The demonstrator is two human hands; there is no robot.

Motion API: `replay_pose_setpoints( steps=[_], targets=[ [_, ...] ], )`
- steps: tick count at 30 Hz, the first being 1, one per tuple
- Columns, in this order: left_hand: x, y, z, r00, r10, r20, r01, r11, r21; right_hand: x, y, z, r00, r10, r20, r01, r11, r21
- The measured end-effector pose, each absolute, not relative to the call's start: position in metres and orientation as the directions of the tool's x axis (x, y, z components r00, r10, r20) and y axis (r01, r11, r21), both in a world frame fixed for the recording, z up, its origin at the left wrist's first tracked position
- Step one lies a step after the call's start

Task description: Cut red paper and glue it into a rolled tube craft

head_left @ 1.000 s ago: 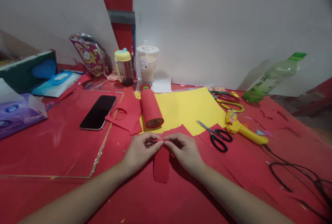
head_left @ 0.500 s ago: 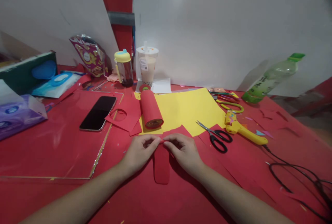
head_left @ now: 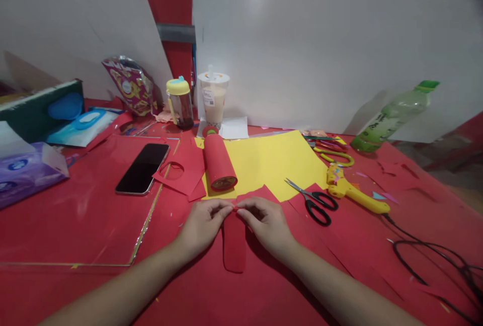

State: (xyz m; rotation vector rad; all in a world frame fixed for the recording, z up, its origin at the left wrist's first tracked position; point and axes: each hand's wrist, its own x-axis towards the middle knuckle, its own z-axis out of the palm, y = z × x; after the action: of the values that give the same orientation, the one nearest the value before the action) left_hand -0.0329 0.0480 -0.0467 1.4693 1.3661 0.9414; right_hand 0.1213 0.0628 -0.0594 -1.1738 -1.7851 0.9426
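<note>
Both my hands pinch the far end of a red paper strip (head_left: 234, 248) at the middle of the table. My left hand (head_left: 204, 221) is closed on its left side, thumb against forefinger. On the right side my right hand (head_left: 267, 221) pinches the same end, and the fingertips of the two hands nearly meet. Toward me hangs or lies the strip's wide, round-cornered near end. Just beyond the hands a red paper-covered cylinder (head_left: 219, 160) lies on a yellow paper sheet (head_left: 267, 160). Black-handled scissors (head_left: 315, 201) rest to the right of my right hand.
A phone (head_left: 143, 169) and a red sheet with a round hole (head_left: 181, 185) lie left. Right are a yellow glue gun (head_left: 356, 197), its black cable (head_left: 418, 239) and a tilted green bottle (head_left: 392, 117). A drink cup (head_left: 214, 102) and yellow-lidded bottle (head_left: 180, 102) stand behind.
The whole view has shifted slightly, so things sit a little lower. Both hands keep their pinch on the strip, with only a tiny movement of the fingers.
</note>
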Motion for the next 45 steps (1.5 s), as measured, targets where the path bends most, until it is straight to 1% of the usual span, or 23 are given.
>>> replay_pose_setpoints(
  steps=[7, 12, 15, 20, 24, 30, 38, 45],
  targets=[
    [-0.0314, 0.0466, -0.047, 0.11, 0.993, -0.037, 0.329, -0.001, 0.944, 0.1214, 0.0633, -0.0589, -0.257, 0.946, 0.198, 0.382, 0.287, -0.878],
    [-0.0313, 0.0447, -0.0474, 0.104, 0.994, 0.018, 0.411, -0.059, 0.91, 0.12, 0.0625, -0.0578, -0.242, 0.957, 0.161, 0.388, 0.247, -0.888],
    [-0.0314, 0.0441, -0.0479, 0.121, 0.991, 0.054, 0.463, -0.104, 0.88, 0.119, 0.062, -0.0558, -0.247, 0.952, 0.179, 0.413, 0.271, -0.869],
    [-0.031, 0.043, -0.0468, 0.138, 0.987, 0.087, 0.486, -0.144, 0.862, 0.1192, 0.0615, -0.0536, -0.247, 0.949, 0.196, 0.447, 0.29, -0.846],
    [-0.0314, 0.0427, -0.0459, 0.152, 0.985, 0.084, 0.484, -0.148, 0.863, 0.1188, 0.0612, -0.053, -0.242, 0.953, 0.18, 0.441, 0.273, -0.855],
    [-0.0311, 0.0441, -0.0482, 0.126, 0.991, 0.038, 0.467, -0.093, 0.879, 0.1189, 0.0611, -0.0563, -0.228, 0.96, 0.161, 0.448, 0.25, -0.858],
    [-0.0309, 0.0448, -0.0466, 0.108, 0.994, 0.006, 0.394, -0.048, 0.918, 0.1198, 0.0614, -0.0589, -0.241, 0.965, 0.104, 0.386, 0.193, -0.902],
    [-0.0309, 0.0448, -0.0479, 0.102, 0.995, 0.015, 0.377, -0.053, 0.925, 0.1217, 0.0605, -0.0571, -0.257, 0.955, 0.147, 0.348, 0.233, -0.908]
  ],
)
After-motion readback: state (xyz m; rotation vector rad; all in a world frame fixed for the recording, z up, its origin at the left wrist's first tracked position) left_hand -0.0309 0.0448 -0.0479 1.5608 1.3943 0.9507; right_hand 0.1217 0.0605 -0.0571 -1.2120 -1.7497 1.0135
